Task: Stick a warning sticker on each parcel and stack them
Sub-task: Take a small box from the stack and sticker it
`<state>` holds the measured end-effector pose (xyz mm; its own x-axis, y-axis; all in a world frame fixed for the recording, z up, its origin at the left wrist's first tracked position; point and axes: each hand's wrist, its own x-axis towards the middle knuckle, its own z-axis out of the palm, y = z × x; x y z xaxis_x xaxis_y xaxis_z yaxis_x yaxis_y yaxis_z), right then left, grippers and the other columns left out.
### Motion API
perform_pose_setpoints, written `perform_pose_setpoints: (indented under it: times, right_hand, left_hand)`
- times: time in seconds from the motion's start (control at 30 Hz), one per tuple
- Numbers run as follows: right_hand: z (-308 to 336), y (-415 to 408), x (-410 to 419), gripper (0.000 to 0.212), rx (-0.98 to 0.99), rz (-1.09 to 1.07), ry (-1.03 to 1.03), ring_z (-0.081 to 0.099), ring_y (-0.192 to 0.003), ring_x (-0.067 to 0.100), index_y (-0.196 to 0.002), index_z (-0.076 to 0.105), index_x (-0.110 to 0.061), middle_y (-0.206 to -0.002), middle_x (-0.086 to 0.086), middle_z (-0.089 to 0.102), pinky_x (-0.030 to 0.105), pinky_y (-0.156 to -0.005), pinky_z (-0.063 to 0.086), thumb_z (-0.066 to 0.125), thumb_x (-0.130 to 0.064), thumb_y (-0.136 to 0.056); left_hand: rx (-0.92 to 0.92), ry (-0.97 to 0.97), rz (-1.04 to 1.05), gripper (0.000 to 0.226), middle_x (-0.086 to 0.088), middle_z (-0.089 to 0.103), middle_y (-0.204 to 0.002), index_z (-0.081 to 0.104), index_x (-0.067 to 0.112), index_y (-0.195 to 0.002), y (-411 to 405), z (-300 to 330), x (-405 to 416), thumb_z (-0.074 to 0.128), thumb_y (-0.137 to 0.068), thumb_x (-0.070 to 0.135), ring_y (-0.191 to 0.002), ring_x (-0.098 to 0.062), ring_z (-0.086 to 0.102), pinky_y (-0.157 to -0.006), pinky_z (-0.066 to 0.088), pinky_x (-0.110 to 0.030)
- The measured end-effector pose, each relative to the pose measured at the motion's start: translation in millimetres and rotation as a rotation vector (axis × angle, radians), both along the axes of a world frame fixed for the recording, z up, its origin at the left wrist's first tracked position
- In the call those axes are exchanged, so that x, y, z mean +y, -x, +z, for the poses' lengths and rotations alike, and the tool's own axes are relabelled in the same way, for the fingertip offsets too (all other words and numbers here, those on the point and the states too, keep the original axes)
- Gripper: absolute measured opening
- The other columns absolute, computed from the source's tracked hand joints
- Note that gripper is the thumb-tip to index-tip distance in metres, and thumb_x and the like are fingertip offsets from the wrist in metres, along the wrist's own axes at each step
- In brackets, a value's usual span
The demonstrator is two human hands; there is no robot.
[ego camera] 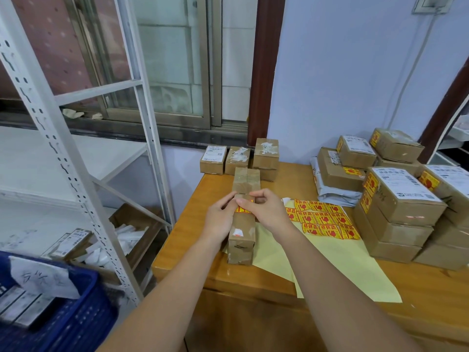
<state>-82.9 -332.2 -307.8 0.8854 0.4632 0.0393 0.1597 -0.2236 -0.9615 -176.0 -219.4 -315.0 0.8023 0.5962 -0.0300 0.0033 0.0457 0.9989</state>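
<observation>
Both hands meet over the long parcel (242,219) on the bench (195,199), the left hand (220,219) gripping its side to steady it while the right hand (264,208) pinches a warning sticker (242,210) onto its top, the sticker sheet (322,218) just right of them.

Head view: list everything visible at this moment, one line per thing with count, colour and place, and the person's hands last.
Long parcel: one, brown, on the table under both hands.
Warning sticker: one, yellow and red, on that parcel's top.
Sticker sheet: one, yellow-red labels, table centre.
Backing paper: pale yellow, under the sheet.
Small parcels: several, brown, table's far left corner.
Stickered stack: many, brown, table's right side.
Grey mailer: one, under that stack's left end.
Table: one, wooden.
Shelving: white metal, left.
Crate: blue, bottom left.
Left hand: grips the parcel's left side.
Right hand: fingers on the sticker.
</observation>
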Motion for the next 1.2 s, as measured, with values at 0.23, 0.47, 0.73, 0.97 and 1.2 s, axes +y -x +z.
perform_pose_setpoints:
  times: [0.23,0.47,0.73,0.97,1.2]
  right_hand:
    - [2,0,-3,0.032,0.022,0.031,-0.032,0.062,-0.107,0.011,-0.114,0.066,-0.023,-0.112,-0.005,0.063,0.037,-0.089,0.058,0.078,-0.036,-0.087]
    - [6,-5,-4,0.011,0.143,0.055,-0.094,0.068,-0.103,0.02,-0.109,0.068,-0.02,-0.113,0.004,0.068,0.031,-0.071,0.057,0.062,-0.022,-0.101]
    - [4,-11,-1,0.013,0.066,0.028,-0.024,0.068,-0.102,0.022,-0.097,0.069,-0.025,-0.106,0.002,0.071,0.052,-0.085,0.061,0.057,-0.027,-0.102]
    - [3,-4,1,0.016,-0.009,-0.024,-0.015,0.068,-0.097,0.017,-0.093,0.069,-0.027,-0.098,-0.004,0.072,0.05,-0.088,0.059,0.059,-0.038,-0.099]
    - [5,-3,-9,0.021,0.093,0.076,-0.08,0.07,-0.102,0.013,-0.108,0.07,-0.023,-0.107,-0.003,0.073,0.045,-0.088,0.061,0.076,-0.032,-0.09]
  left_hand:
    - [-0.009,-0.025,0.001,0.034,0.003,0.067,-0.135,0.066,0.029,-0.137,-1,-2,-1,0.059,-0.104,0.032,-0.119,-0.014,0.065,-0.097,0.057,-0.031]
    - [0.001,-0.002,0.001,0.032,0.001,0.069,-0.13,0.066,0.033,-0.136,1,0,-4,0.059,-0.104,0.034,-0.11,-0.015,0.069,-0.085,0.06,-0.029]
    - [0.015,0.012,0.005,0.034,0.002,0.07,-0.129,0.064,0.033,-0.138,2,3,-6,0.058,-0.105,0.034,-0.109,-0.015,0.07,-0.079,0.06,-0.027]
    - [0.004,0.026,0.008,0.034,0.003,0.07,-0.128,0.064,0.031,-0.138,4,5,-8,0.057,-0.105,0.032,-0.104,-0.011,0.07,-0.065,0.055,-0.016]
    - [0.008,-0.005,0.002,0.035,0.004,0.066,-0.135,0.064,0.032,-0.139,2,3,-6,0.057,-0.105,0.035,-0.114,-0.012,0.066,-0.074,0.055,-0.017]
